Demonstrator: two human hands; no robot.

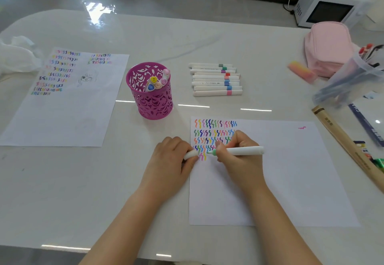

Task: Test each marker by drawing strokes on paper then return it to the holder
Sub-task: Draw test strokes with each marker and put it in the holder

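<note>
My right hand (236,152) grips a white marker (243,151) with a green tip, the tip touching the paper (291,171) among rows of coloured squiggles at its upper left. At the paper's left edge, my left hand (172,156) holds the marker's white cap (190,154) in its curled fingers. A magenta cut-out holder (152,96) stands behind the hands with several markers in it. A row of several white markers (216,80) lies on the table to the holder's right.
A second sheet (62,107) covered in strokes lies at the left. At the right sit a pink pouch (330,46), a clear pen tub (353,77), an eraser (301,71) and a wooden ruler (349,148). Crumpled plastic (16,57) lies far left.
</note>
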